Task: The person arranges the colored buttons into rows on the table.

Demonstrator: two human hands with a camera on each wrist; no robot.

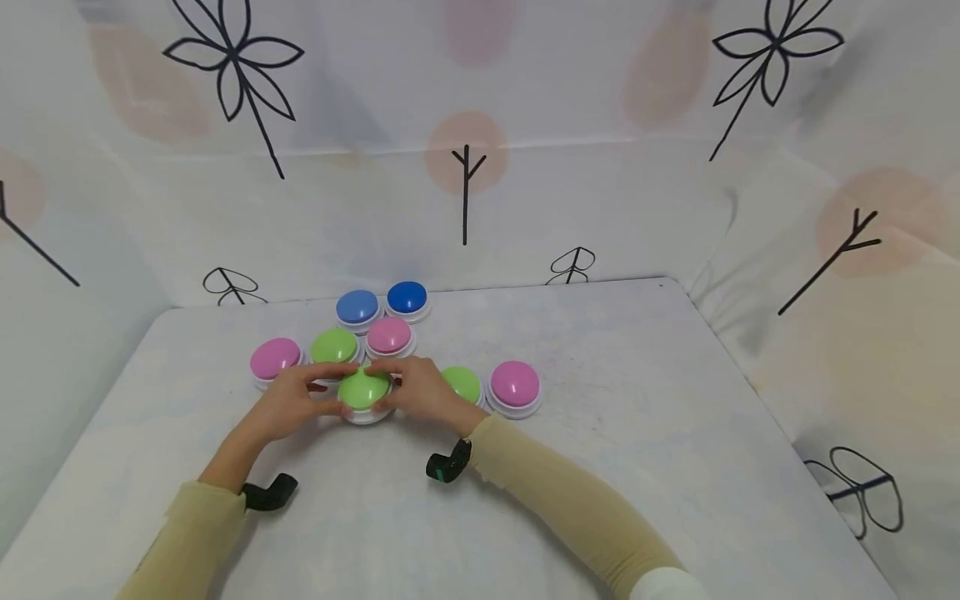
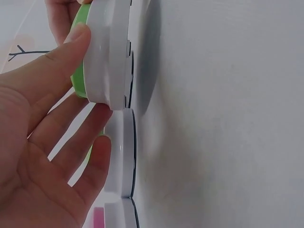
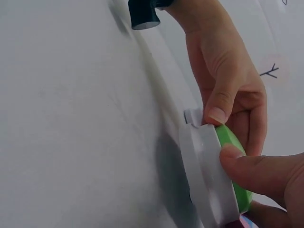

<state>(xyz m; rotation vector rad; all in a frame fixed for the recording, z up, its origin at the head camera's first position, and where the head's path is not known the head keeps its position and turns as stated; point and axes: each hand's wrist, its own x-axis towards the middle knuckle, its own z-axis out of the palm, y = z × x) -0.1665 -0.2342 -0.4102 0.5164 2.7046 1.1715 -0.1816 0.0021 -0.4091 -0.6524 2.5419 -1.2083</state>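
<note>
Left hand (image 1: 288, 402) and right hand (image 1: 422, 389) both grasp green button (image 1: 363, 390) by white base, lifted just off surface (image 1: 600, 433); pink button (image 1: 514, 385) near right.

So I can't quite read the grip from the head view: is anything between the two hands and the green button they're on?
Nothing visible. The left hand and right hand both grip the green button directly; the wrist views show fingertips on its white base, raised slightly off the table.
</note>
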